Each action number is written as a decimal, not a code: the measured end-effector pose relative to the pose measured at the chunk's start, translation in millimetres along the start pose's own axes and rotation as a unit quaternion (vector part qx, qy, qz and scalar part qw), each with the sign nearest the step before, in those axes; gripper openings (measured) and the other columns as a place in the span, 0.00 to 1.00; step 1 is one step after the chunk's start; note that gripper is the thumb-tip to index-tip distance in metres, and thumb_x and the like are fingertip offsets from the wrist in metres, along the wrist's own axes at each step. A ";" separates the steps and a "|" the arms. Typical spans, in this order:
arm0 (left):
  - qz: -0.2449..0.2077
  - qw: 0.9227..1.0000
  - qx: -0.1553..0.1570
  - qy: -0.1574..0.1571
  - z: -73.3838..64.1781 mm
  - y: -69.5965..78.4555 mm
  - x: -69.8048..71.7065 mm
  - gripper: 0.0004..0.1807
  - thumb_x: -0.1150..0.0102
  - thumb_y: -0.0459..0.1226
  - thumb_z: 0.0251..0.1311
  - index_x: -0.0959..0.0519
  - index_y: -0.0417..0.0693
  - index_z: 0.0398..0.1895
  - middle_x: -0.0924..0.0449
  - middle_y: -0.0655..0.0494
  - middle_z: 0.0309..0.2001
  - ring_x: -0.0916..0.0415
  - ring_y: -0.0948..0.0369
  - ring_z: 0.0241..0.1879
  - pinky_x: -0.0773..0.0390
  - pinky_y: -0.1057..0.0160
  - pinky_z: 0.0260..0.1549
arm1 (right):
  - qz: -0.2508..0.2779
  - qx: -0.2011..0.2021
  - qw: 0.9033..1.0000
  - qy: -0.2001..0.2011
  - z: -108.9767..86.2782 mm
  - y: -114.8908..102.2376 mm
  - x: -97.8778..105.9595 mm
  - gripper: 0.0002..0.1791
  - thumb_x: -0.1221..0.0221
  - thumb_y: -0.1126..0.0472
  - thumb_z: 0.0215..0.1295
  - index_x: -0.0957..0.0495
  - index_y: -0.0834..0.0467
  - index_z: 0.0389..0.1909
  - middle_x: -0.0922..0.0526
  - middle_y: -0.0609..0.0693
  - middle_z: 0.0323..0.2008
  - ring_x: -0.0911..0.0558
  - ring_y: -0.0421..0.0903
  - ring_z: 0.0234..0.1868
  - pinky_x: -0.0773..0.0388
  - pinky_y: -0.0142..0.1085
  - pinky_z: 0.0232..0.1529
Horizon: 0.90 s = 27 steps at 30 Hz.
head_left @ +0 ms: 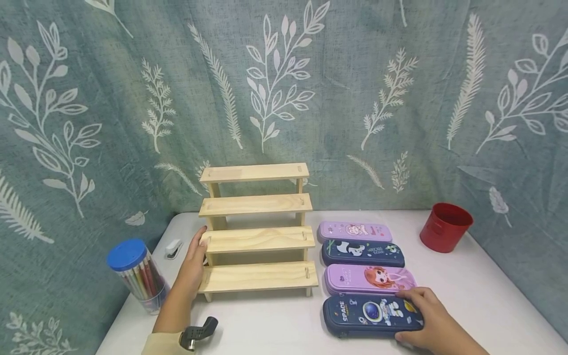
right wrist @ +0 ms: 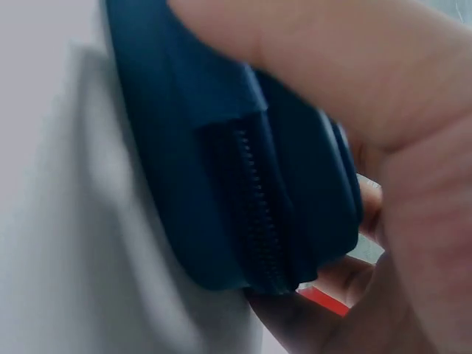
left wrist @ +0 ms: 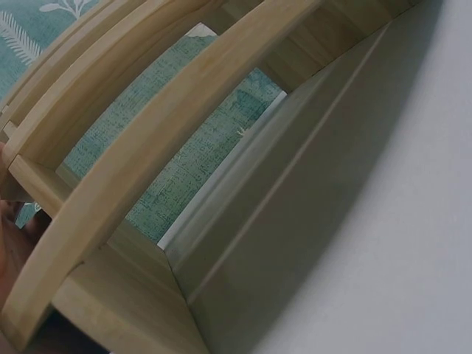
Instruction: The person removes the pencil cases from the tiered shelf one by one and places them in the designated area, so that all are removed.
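My right hand (head_left: 426, 318) grips the right end of a dark blue pencil case (head_left: 350, 315) with a space design, thumb on the near side and fingers on the far side. The right wrist view shows the zipped end of this case (right wrist: 169, 184) close up, between thumb and fingers. At the left side of a light wooden tiered stand (head_left: 262, 278), my left hand (head_left: 193, 264) holds the edge of a step. Only bits of that hand's fingers show at the left border of the left wrist view, against the wooden stand (left wrist: 147, 162).
Behind the held case lie a pink-purple case (head_left: 350, 278) with a girl, a navy panda case (head_left: 364, 252) and a lilac case (head_left: 330, 229). A red bucket (head_left: 439, 235) stands at right. A blue-lidded tub of pencils (head_left: 144, 281) and a small white object (head_left: 173, 248) are left.
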<state>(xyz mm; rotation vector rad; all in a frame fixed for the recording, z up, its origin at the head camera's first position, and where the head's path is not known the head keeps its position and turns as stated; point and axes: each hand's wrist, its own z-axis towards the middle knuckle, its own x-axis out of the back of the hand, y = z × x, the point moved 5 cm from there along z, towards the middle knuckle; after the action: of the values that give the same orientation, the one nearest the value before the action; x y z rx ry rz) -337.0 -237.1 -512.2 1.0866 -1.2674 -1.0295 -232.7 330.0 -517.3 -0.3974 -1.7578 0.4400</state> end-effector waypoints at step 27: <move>0.477 0.860 -0.184 0.006 -57.5 95.4 -58.4 0.42 0.47 0.59 0.74 0.51 0.66 0.86 0.65 0.48 0.86 0.68 0.32 0.82 0.60 0.22 0.73 | -0.144 0.118 0.971 0.149 -2.0 -57.8 31.8 0.52 0.38 0.27 0.64 0.40 0.49 0.82 0.45 0.62 0.82 0.60 0.69 0.83 0.69 0.73 0.76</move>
<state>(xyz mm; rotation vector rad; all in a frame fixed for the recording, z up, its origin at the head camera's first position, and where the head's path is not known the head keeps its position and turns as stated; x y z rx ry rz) -283.0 -158.6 -430.2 0.0863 -1.2939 -0.4459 -239.8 295.5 -461.5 -0.0323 -1.4234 0.3552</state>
